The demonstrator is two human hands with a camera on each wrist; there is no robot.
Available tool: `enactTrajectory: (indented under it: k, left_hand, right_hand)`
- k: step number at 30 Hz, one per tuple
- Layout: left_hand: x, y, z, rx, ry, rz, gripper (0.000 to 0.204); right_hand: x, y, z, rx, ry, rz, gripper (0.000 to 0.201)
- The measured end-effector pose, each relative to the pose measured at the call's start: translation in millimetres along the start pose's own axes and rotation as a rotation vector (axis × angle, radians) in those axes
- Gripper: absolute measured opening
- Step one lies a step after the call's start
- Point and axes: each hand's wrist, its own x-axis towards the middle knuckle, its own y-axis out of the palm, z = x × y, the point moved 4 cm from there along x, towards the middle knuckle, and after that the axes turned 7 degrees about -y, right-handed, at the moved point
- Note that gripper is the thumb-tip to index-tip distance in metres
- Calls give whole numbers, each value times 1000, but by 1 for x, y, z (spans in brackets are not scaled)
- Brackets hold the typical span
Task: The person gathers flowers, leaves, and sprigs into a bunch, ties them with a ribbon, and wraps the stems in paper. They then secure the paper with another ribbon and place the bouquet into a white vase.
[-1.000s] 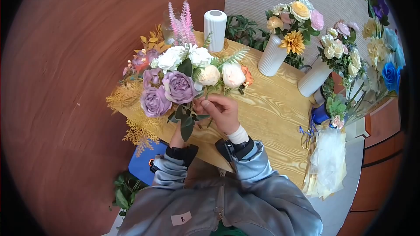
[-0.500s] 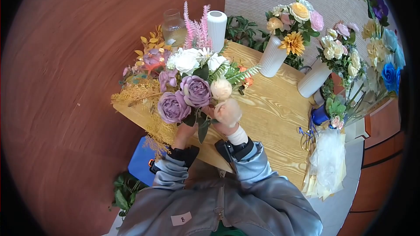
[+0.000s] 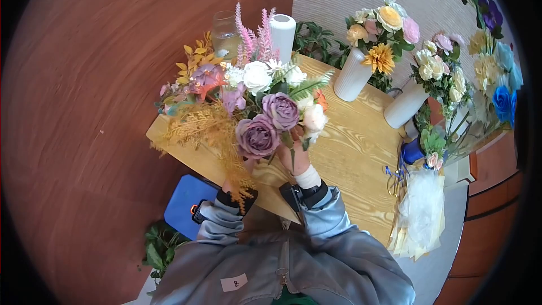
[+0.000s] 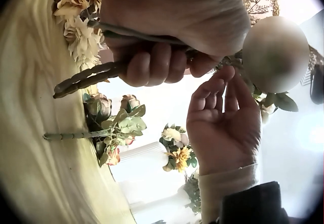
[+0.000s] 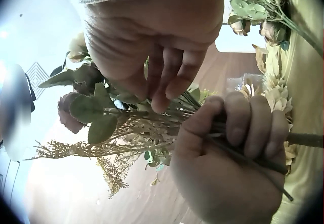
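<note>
A mixed bouquet with purple roses (image 3: 257, 136), white roses (image 3: 257, 77), pink flower spikes (image 3: 264, 35), pale peach blooms (image 3: 314, 118) and yellow fern-like sprigs (image 3: 200, 123) is held above the table. My left hand (image 5: 230, 171) grips its gathered stems (image 4: 88, 78), fingers wrapped round them. My right hand (image 3: 294, 159) is just beneath the peach blooms. In the left wrist view, the right hand (image 4: 225, 130) has its thumb and fingertips drawn together at a stem below a blurred round bloom (image 4: 276, 54). Leaves hide part of those fingertips in the right wrist view.
A wooden table (image 3: 353, 152) lies under the hands. Along its back stand a glass vase (image 3: 224, 25), a white ribbed vase (image 3: 282, 34) and two flower-filled white vases. On the right are scissors (image 3: 392, 186) and wrapping sheets (image 3: 420, 209). A blue stool (image 3: 186, 206) is lower left.
The bouquet has shifted right and tilted, with its yellow sprigs now hanging over the left wrist. The right hand has brought a peach bloom in against the bouquet's right side.
</note>
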Motion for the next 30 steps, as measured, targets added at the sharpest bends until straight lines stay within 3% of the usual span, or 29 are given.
enactTrajectory:
  k: [5,6,9,10,18,19,21,22,24,25,26,27,29,30]
  left_hand:
    - [-7,2,-42,140,96,-122,27]
    - [-20,4,-45,166,114,-140,28]
    - [-33,7,-66,245,178,-181,29]
    - [-31,13,-77,272,200,-194,30]
    - [-51,8,-139,491,365,-318,34]
    - [-40,9,-123,489,365,-319,34]
    - [-6,23,-60,565,-56,107,38]
    - [-6,24,-60,563,-54,106,38]
    - [-6,28,-58,-209,-211,90,26]
    - [-8,29,-74,-211,-209,89,26]
    - [-14,23,-107,-137,-119,9,28]
    - [-21,17,-133,-62,-29,-70,29]
    - [-34,13,-156,-11,-18,-119,29]
    - [-36,12,-160,41,-7,-168,29]
  right_hand:
    - [13,6,18,-544,-150,296,33]
    - [18,9,24,-357,-265,318,31]
    - [14,3,12,-322,-271,314,29]
    - [17,-1,6,-275,267,377,26]
    - [10,4,9,-97,263,404,28]
    - [9,4,9,-71,264,405,28]
    - [7,5,8,-20,263,405,28]
    - [6,5,8,5,262,405,29]
    - [4,5,6,57,261,404,29]
    - [3,6,6,83,260,404,29]
    - [4,1,1,70,-145,425,33]
    - [-3,0,-22,70,-145,426,33]
    - [-18,5,-57,-409,-166,622,36]
    - [-21,3,-61,-409,-166,623,36]
